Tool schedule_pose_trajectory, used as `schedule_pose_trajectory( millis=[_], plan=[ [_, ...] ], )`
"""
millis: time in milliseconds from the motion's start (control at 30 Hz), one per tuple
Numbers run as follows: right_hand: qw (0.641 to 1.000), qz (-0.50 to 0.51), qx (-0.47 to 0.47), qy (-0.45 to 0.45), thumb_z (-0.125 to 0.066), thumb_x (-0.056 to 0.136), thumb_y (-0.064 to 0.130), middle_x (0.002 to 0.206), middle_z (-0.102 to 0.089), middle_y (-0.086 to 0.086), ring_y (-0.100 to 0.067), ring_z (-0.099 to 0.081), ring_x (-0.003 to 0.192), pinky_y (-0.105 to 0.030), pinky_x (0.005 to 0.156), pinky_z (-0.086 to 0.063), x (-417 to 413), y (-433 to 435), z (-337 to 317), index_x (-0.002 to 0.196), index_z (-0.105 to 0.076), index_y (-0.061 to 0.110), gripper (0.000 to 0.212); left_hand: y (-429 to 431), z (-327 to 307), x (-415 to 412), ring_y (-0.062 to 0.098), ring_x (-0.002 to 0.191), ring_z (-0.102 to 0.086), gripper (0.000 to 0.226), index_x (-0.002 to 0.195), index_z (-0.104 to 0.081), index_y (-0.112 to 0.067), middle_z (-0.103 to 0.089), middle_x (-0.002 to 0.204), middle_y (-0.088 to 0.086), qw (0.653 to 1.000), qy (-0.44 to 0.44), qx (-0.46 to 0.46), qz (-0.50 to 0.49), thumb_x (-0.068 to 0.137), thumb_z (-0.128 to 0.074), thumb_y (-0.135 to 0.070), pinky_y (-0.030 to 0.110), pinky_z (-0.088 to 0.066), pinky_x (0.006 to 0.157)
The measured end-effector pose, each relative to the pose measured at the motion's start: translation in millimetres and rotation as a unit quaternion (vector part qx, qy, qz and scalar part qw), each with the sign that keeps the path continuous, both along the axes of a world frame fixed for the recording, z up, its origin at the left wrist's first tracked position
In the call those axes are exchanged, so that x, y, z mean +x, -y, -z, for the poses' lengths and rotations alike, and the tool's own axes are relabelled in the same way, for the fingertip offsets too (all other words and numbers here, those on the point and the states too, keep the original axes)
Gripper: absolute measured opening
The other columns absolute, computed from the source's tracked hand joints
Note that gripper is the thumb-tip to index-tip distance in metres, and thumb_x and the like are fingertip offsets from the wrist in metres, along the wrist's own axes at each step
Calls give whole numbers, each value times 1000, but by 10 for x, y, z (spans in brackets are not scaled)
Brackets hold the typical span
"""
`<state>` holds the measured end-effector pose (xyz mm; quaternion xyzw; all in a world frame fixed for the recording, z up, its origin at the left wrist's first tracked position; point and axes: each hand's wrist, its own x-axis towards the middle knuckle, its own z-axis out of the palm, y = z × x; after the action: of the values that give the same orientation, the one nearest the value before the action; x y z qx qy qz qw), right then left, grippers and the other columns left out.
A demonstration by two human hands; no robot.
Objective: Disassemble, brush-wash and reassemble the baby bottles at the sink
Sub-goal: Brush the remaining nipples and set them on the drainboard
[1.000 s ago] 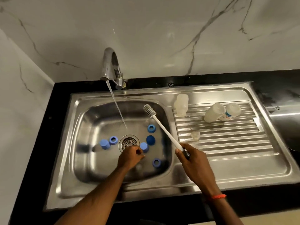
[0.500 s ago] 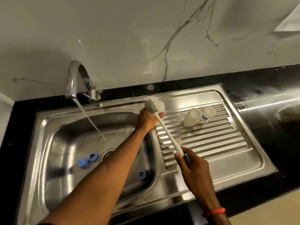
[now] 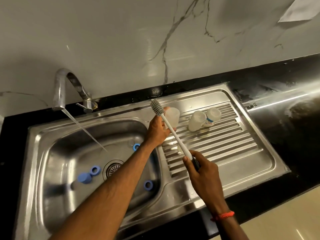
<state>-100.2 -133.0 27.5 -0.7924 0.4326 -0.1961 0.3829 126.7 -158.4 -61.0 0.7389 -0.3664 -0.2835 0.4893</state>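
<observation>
Bottle (image 3: 214, 115) on the drainboard (image 3: 233, 149) bears an unreadable blue label (image 3: 209, 120).

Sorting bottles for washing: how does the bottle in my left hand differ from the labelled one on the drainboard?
The held bottle is plain and gripped by the left hand; the labelled bottle carries blue print and lies on its side on the drainboard. Both are translucent white.

Bottle label (image 3: 209, 120) unreadable (too small); drain (image 3: 112, 168) half-hidden

The left hand (image 3: 155, 131) is out of the basin (image 3: 69, 153) and now grips the bottle (image 3: 172, 116), tilted, at the drainboard's (image 3: 225, 144) far left
</observation>
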Motion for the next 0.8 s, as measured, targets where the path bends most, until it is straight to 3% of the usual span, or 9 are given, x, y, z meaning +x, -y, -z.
schedule_pose_trajectory(
  millis=[100,200,433,500,600,667,800],
  plan=[
    [1000,-4,5,3,-62,94,41,66,-63,10,-8,-61,57,-23,51,-51,4,-11,0,119,-67,27,30,-45,111,-8,23,123,-59,87,143,-40,-25,-52,141,6,1000,10,24,12,73,-87,-7,42,-60,89],
    [1000,-6,5,8,-60,92,44,68,-63,11,-6,-61,58,-19,53,-48,-9,-5,-9,119,-67,25,34,-82,142,-24,23,121,-60,81,135,-42,-28,-56,136,5,998,37,40,20,71,-89,-13,47,-59,90],
    [1000,-3,1,8,-56,90,53,66,-61,14,-6,-60,59,-17,53,-46,-27,-36,-8,117,-67,28,39,-63,184,0,19,120,-57,91,139,-40,-34,-50,138,8,994,88,48,32,65,-93,-27,43,-61,85],
    [1000,-3,-1,8,-55,89,55,67,-61,14,-7,-61,59,-19,54,-48,-38,-42,5,117,-67,29,40,-119,196,10,20,126,-52,100,142,-37,-38,-44,144,7,995,83,33,32,62,-95,-33,41,-58,93],
    [1000,-7,1,8,-57,91,51,67,-61,14,-6,-61,60,-20,53,-50,-32,-63,12,117,-66,29,35,-300,118,15,16,130,-40,105,147,-37,-22,-40,146,9,996,87,19,12,60,-94,-36,22,-41,98],
    [1000,-10,3,4,-59,92,47,68,-61,15,-2,-62,61,-17,53,-48,-15,-75,7,119,-66,29,33,-472,83,50,12,127,-40,96,142,-42,-17,-46,141,7,994,109,-4,-18,63,-92,-39,16,-38,94],
    [999,-35,7,6,-65,94,36,63,-57,20,4,-60,59,-10,51,-42,55,-147,-9,114,-67,28,22,-988,241,152,11,106,-60,47,115,-64,-21,-65,113,-7,985,140,-30,-100,80,-77,-49,32,-52,89]
  ],
)
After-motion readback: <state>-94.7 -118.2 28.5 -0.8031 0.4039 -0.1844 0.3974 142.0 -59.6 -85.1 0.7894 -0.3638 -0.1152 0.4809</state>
